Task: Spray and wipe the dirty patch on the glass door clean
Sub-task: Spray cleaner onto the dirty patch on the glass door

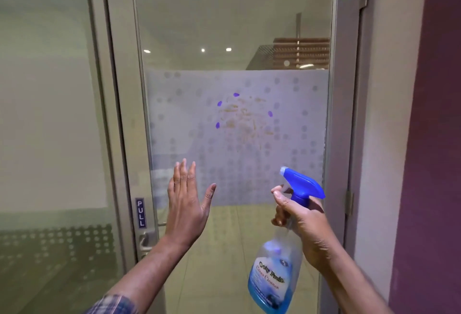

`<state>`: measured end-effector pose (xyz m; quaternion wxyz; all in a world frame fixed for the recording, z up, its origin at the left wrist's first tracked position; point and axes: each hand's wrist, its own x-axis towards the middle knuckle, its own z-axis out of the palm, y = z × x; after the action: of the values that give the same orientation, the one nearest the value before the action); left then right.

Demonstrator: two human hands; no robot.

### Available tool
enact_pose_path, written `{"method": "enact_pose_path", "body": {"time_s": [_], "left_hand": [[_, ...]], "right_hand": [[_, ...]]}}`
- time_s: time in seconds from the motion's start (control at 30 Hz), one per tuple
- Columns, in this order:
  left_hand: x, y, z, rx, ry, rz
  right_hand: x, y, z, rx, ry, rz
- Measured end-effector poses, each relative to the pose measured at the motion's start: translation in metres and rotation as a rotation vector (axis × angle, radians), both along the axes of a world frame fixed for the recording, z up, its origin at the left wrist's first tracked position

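A brownish dirty patch [245,121] smears the frosted, dotted band of the glass door [237,39], ringed by several small purple marks. My right hand [301,224] grips a clear spray bottle [277,271] of blue glass cleaner by its neck, fingers at the trigger. Its blue nozzle [303,184] points up and left toward the patch from below. My left hand [187,204] is raised flat with fingers apart, held near the glass below and left of the patch, holding nothing. No cloth is in view.
The door's grey frame [119,114] carries a PULL sign [140,212] and a metal handle [146,240] at the left. A fixed glass panel [50,139] stands further left. A purple wall [434,139] and hinge [348,201] bound the right side.
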<state>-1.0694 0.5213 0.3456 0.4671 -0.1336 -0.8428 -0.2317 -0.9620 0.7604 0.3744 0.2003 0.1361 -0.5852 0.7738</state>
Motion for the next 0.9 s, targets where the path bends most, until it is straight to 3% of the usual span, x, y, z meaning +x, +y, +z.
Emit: {"method": "enact_pose_path", "body": {"time_s": [0.17, 0.4, 0.9], "left_hand": [[-0.079, 0.016, 0.012, -0.028, 0.041, 0.061], [-0.170, 0.035, 0.035, -0.023, 0.085, 0.164], [-0.288, 0.020, 0.066, 0.008, 0.196, 0.168]], "right_hand": [[-0.072, 0.032, 0.009, -0.091, -0.054, 0.024], [-0.157, 0.075, 0.036, -0.011, -0.019, -0.001], [-0.239, 0.085, 0.087, 0.008, 0.000, -0.153]]}}
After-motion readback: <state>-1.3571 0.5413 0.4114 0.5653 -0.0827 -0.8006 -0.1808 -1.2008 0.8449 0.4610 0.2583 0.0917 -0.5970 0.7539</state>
